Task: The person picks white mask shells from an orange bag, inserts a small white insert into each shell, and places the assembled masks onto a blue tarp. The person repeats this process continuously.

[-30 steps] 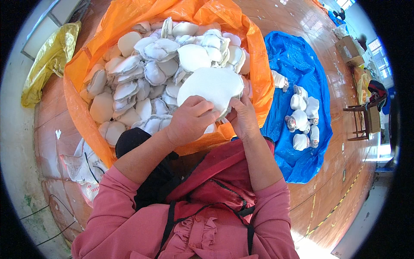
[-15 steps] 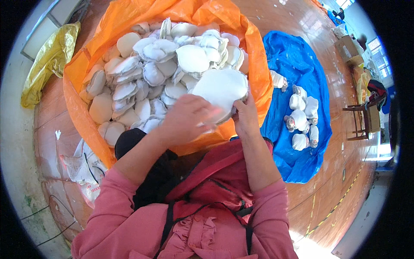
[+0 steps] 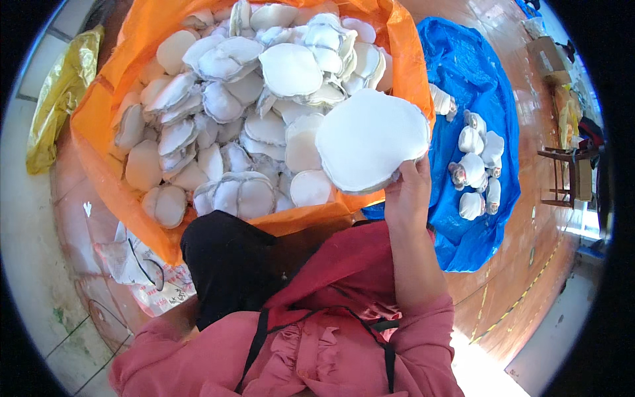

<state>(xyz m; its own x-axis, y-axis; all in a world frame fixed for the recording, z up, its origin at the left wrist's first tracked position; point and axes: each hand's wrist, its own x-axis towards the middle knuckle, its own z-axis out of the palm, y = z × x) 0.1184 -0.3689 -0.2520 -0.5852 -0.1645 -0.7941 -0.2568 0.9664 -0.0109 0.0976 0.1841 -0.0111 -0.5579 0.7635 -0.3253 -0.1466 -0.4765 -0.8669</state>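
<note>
My right hand grips the lower right edge of a flat, rounded white pad with a greyish, ragged rim. The thumb lies at the pad's edge and the other fingers are mostly hidden beneath it. The pad is held up over the front right of a large open orange sack. Inside the sack is a big heap of similar white pads, some in small stacks. My left forearm is down beside my lap on the left, and my left hand is out of sight.
Several bundles of white pads lie on a blue sheet to the right. A wooden chair and a cardboard box stand farther right. A yellow sack hangs at the left, and a white bag lies near my left side.
My left hand has left the pad and dropped out of view at the lower left. My right hand has moved a little rightward with the pad, now turned face up. The view has shifted slightly.
</note>
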